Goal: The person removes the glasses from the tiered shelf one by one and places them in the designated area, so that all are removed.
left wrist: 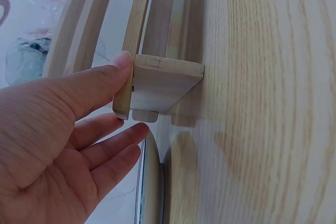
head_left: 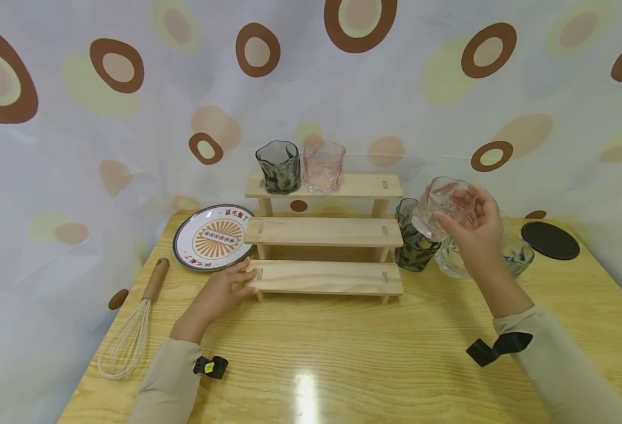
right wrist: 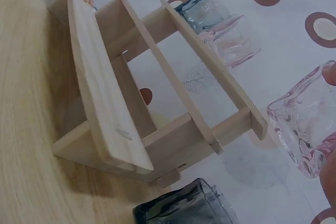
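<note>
A three-tier wooden stand [head_left: 324,277] stands at the back of the table. My left hand [head_left: 221,294] pinches the left end of its lowest board, thumb and index finger on the board's edges in the left wrist view. My right hand [head_left: 477,227] holds a pink-tinted wavy glass [head_left: 434,207] in the air, right of the stand. On the top tier, a grey glass [head_left: 281,171] and another pink glass [head_left: 323,171] stand side by side at the left. Dark grey glassware [head_left: 414,250] and a clear glass [head_left: 450,262] stand below the held glass, partly hidden.
Left of the stand lies a white patterned plate [head_left: 212,238], with a whisk [head_left: 141,315] nearer the table's left edge. A clear glass bowl [head_left: 518,254] is partly behind my right wrist. A black round disc [head_left: 551,240] lies at the back right. A patterned cloth [head_left: 311,76] hangs behind.
</note>
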`<state>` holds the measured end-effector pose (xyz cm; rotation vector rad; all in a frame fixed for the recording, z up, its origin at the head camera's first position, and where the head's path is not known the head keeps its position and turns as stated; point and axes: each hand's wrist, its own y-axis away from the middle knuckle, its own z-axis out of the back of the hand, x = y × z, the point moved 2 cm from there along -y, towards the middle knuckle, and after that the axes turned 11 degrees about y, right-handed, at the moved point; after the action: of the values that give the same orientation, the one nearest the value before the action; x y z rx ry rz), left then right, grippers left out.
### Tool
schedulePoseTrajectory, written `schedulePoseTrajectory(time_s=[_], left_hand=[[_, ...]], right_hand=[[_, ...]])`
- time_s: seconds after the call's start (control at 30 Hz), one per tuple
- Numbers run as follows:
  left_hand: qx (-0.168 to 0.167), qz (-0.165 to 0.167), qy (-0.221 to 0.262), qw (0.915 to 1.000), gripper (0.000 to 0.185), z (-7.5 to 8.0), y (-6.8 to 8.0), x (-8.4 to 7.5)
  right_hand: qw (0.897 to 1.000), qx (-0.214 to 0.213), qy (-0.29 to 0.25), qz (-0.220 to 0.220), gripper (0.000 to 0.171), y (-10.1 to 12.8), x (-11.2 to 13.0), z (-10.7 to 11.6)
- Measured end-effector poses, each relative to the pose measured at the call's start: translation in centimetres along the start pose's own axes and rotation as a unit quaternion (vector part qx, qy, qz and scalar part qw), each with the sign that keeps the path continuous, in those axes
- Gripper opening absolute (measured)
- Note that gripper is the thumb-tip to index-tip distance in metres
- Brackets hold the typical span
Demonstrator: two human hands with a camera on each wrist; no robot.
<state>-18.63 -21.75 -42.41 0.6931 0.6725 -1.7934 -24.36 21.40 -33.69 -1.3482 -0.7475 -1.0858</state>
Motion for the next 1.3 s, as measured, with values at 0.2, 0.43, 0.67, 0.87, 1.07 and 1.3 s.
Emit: schedulePoseTrajectory(time_s=[0.2,0.43,0.67,0.87,1.07,1.3], left_hand=[[-0.005,0.002,0.002,1.0,0.045,0.0,0.1,0.0],[0.005,0.015,0.013,0.9998,0.046,0.0,0.2,-0.1],[0.004,0.014,0.019,0.9997,0.047,0.1,0.2,-0.3],[0.005,0.012,0.012,0.9998,0.047,0.0,0.1,-0.2],[0.007,0.004,0.004,1.0,0.045,-0.1,0.0,-0.1],[0.006,0.007,0.002,1.0,0.045,0.0,0.1,-0.2]], right_hand=[[1.0,0.017,0.002,-0.004,0.061,2.9,-1.3,1.1],[0.999,0.019,0.038,-0.023,0.059,5.8,-3.5,1.6],[0.996,0.025,0.039,-0.078,0.064,7.9,-6.1,1.4],[0.993,0.032,0.019,-0.113,0.062,8.7,-7.9,0.9],[0.995,0.034,-0.022,-0.087,0.059,9.1,-9.2,0.4],[0.995,0.038,-0.013,-0.09,0.058,8.9,-9.8,0.2]])
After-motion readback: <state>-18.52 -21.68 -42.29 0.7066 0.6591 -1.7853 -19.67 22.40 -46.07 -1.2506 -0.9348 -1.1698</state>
